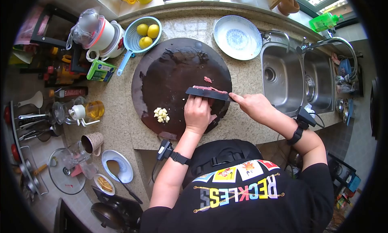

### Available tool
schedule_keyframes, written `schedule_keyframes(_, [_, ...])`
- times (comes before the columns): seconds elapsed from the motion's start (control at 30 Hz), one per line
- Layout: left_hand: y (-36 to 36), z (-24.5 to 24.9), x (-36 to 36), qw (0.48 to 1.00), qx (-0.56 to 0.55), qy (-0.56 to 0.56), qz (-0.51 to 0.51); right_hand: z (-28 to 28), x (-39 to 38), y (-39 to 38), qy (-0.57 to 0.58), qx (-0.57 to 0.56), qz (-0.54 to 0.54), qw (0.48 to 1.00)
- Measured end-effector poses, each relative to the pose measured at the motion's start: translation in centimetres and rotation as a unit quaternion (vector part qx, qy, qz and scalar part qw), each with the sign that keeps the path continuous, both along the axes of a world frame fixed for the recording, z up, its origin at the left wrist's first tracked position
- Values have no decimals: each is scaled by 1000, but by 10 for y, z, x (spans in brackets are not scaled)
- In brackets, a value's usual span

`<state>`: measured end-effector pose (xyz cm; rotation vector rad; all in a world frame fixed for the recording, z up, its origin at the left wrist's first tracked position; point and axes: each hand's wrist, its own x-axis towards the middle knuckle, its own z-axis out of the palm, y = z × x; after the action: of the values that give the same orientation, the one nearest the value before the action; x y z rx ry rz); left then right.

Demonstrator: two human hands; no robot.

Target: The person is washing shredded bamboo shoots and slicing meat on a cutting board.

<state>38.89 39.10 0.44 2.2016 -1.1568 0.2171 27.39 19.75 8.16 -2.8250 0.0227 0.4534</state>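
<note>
On the round dark chopping board [161,79], my right hand [255,107] is closed round the handle of a knife [210,94], whose dark blade points left. My left hand [198,114] lies just below the blade, with its fingertips bent against it on pieces of meat that are mostly hidden. Sliced red meat [208,88] shows along the blade's far side, and a small meat piece [207,79] is farther up. A pile of chopped garlic [161,115] rests left of my left hand.
A blue colander [131,39] with yellow fruit stands behind the board at the left. A white plate [237,37] is at the back right, beside the double sink [277,73]. An oil bottle [95,110], a mug [92,143] and a plate with a ladle [124,168] are at the left.
</note>
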Motion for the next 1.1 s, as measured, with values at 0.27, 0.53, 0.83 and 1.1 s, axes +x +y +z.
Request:
schedule_keyframes(0.27, [1, -3, -1, 1000, 10, 14, 1, -16, 52, 28, -9, 15, 16, 1000])
schedule_keyframes(0.53, [1, 0, -1, 1000, 10, 18, 15, -29, 49, 26, -51, 45, 24, 997])
schedule_keyframes(0.83, [0, -1, 1, 1000, -1, -13, 11, -29, 30, 6, -66, 36, -47, 996])
schedule_keyframes(1.1, [0, 2, 0, 1000, -10, -2, 5, -8, 13, 7, -25, 10, -20, 999])
